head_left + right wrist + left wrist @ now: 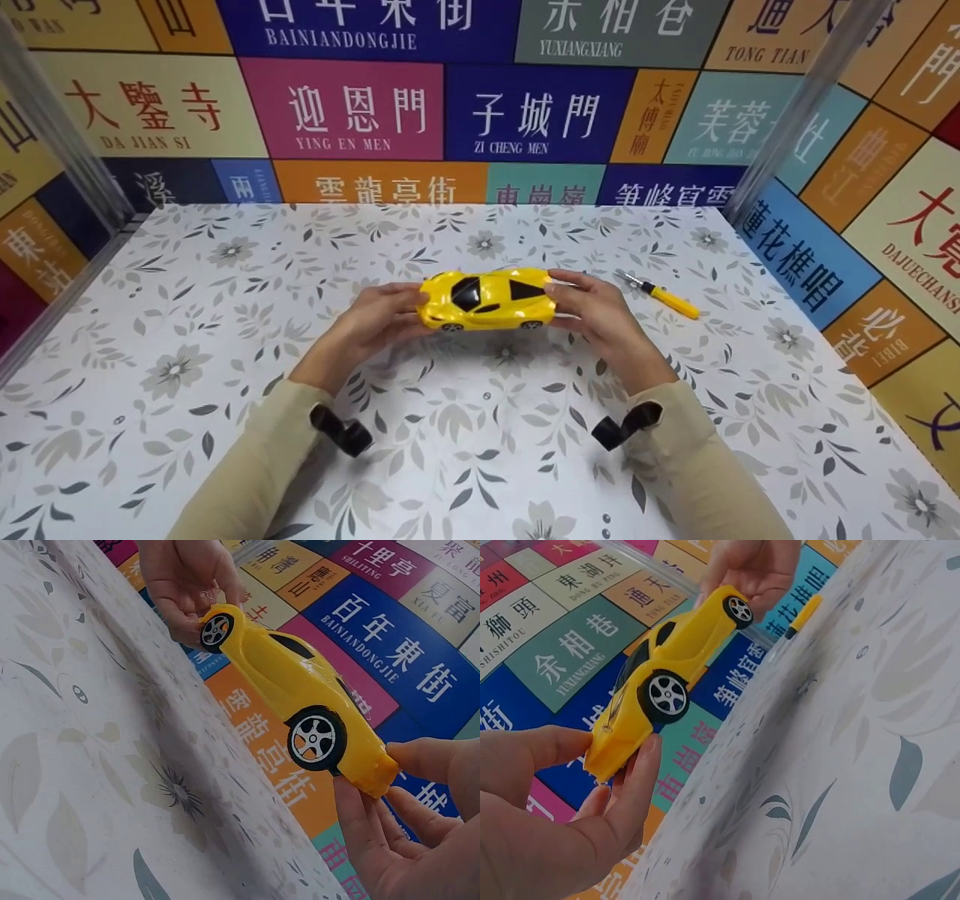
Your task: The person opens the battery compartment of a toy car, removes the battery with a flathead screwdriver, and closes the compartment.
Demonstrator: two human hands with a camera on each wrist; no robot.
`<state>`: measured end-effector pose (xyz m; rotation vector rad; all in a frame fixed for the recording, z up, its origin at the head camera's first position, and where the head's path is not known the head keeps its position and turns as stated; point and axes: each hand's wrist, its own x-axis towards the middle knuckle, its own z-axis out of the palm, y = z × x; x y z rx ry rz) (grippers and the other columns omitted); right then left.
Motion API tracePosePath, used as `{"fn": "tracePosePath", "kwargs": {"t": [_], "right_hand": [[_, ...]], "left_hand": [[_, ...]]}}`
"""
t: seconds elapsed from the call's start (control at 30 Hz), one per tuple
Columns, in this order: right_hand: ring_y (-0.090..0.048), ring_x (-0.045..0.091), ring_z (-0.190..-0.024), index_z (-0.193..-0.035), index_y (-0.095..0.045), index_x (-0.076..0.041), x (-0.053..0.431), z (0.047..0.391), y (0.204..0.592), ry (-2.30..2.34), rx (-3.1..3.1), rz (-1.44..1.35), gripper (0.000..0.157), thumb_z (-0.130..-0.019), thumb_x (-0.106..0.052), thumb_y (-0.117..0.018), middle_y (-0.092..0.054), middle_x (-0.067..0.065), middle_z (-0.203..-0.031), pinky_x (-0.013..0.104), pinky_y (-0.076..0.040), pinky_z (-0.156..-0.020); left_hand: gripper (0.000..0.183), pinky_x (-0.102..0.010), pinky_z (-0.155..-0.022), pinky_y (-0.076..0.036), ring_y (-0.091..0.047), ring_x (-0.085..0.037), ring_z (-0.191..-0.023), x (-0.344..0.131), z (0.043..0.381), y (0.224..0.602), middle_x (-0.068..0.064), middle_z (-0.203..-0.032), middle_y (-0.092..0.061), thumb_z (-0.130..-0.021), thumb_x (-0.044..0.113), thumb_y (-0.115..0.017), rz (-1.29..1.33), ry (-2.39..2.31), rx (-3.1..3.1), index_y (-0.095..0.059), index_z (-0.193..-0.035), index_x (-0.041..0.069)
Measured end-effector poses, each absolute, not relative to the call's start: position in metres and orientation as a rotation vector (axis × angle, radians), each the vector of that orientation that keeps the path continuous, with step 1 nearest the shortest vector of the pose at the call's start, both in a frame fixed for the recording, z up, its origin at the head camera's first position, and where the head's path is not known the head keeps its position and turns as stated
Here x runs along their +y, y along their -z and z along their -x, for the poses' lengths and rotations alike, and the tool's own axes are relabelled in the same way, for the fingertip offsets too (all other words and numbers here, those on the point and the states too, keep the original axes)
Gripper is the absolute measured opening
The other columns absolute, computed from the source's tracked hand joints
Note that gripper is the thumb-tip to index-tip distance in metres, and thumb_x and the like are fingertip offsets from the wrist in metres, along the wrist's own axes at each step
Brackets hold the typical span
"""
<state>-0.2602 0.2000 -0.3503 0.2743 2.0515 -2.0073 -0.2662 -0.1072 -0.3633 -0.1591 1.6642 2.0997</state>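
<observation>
A yellow toy car [491,300] with black windows and silver-spoked wheels is held up off the table between both hands. The left hand [379,319] pinches its front end, thumb on top and fingers underneath. At the rear end the right hand [600,315] grips the car in the same way. In the left wrist view the toy car [660,679] is tilted side-on, its wheels hanging in the air. The right wrist view shows the rear of the car [300,682] between thumb and fingers.
A screwdriver [671,301] with a yellow and black handle lies on the table to the right of the right hand. The table [225,442] has a white leaf-and-flower cover. Panels with printed signs [341,109] stand at the back and sides, with clear corner posts [802,112].
</observation>
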Motion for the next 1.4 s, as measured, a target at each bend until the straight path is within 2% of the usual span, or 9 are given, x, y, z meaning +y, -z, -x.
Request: {"fn": "tracePosePath", "kwargs": {"t": [0.2,0.33,0.5,0.77,0.87,1.0,1.07,1.23,1.4], "right_hand": [[-0.063,0.018,-0.108,-0.145,-0.052,-0.015,0.204,0.259,0.349,2.006,2.064,-0.249,0.051,-0.097,-0.024,-0.066,-0.052,0.009,-0.145,0.027,-0.062,-0.089],[-0.062,0.017,-0.106,-0.143,-0.053,-0.012,0.205,0.258,0.350,2.005,2.073,-0.224,0.048,-0.098,-0.023,-0.065,-0.053,0.008,-0.141,0.026,-0.062,-0.086],[-0.061,0.019,-0.109,-0.142,-0.054,-0.011,0.204,0.259,0.350,1.990,2.106,-0.186,0.047,-0.097,-0.021,-0.066,-0.053,0.009,-0.141,0.027,-0.062,-0.087],[-0.063,0.019,-0.117,-0.145,-0.051,-0.010,0.206,0.258,0.353,1.946,2.190,0.041,0.055,-0.093,-0.010,-0.069,-0.050,0.009,-0.149,0.028,-0.062,-0.092],[-0.058,0.020,-0.127,-0.147,-0.050,-0.014,0.210,0.258,0.353,1.856,2.240,0.150,0.063,-0.089,-0.013,-0.074,-0.047,0.005,-0.153,0.032,-0.058,-0.101],[-0.043,0.023,-0.143,-0.146,-0.050,-0.027,0.214,0.257,0.351,1.687,2.323,0.231,0.070,-0.084,-0.019,-0.081,-0.039,-0.003,-0.159,0.045,-0.046,-0.116],[-0.042,0.028,-0.144,-0.147,-0.050,-0.028,0.214,0.256,0.351,1.650,2.335,0.296,0.072,-0.083,-0.016,-0.082,-0.035,-0.003,-0.161,0.049,-0.045,-0.117],[-0.038,0.034,-0.146,-0.148,-0.048,-0.019,0.213,0.256,0.355,1.601,2.388,0.539,0.074,-0.082,-0.005,-0.079,-0.030,0.001,-0.163,0.048,-0.046,-0.115],[-0.040,0.032,-0.144,-0.146,-0.051,-0.015,0.213,0.256,0.358,1.614,2.420,0.620,0.072,-0.081,-0.003,-0.080,-0.038,0.004,-0.159,0.045,-0.048,-0.115]], "left_hand": [[0.051,-0.031,-0.084,-0.064,-0.071,-0.019,-0.090,-0.103,0.265,0.365,-0.017,-0.126,-0.060,-0.098,0.012,-0.061,0.108,-2.060,1.724,-0.046,-0.147,0.006],[0.051,-0.033,-0.089,-0.063,-0.072,-0.018,-0.088,-0.104,0.264,0.366,-0.018,-0.126,-0.061,-0.099,0.012,-0.061,0.084,-2.045,1.753,-0.047,-0.148,0.010],[0.048,-0.036,-0.092,-0.062,-0.073,-0.019,-0.089,-0.106,0.265,0.366,-0.016,-0.124,-0.065,-0.098,0.012,-0.062,0.100,-2.072,1.751,-0.052,-0.145,0.010],[0.047,-0.032,-0.085,-0.064,-0.072,-0.019,-0.090,-0.107,0.266,0.366,-0.019,-0.131,-0.063,-0.099,0.008,-0.060,0.135,-2.081,1.737,-0.051,-0.145,0.009],[0.047,-0.032,-0.085,-0.064,-0.072,-0.018,-0.091,-0.108,0.267,0.367,-0.019,-0.133,-0.062,-0.099,0.008,-0.059,0.148,-2.069,1.736,-0.051,-0.145,0.009],[0.048,-0.030,-0.084,-0.064,-0.071,-0.018,-0.090,-0.111,0.268,0.367,-0.017,-0.128,-0.063,-0.099,0.009,-0.060,0.152,-2.068,1.725,-0.050,-0.147,0.009],[0.049,-0.029,-0.082,-0.064,-0.071,-0.017,-0.089,-0.112,0.269,0.367,-0.015,-0.124,-0.065,-0.100,0.009,-0.059,0.146,-2.077,1.712,-0.049,-0.147,0.009],[0.049,-0.029,-0.081,-0.065,-0.072,-0.017,-0.087,-0.114,0.269,0.369,-0.012,-0.116,-0.068,-0.100,0.007,-0.056,0.109,-2.098,1.663,-0.046,-0.148,0.006],[0.049,-0.032,-0.085,-0.064,-0.073,-0.020,-0.092,-0.115,0.270,0.369,-0.012,-0.115,-0.071,-0.101,0.008,-0.054,0.074,-2.097,1.629,-0.045,-0.149,0.005]]}}
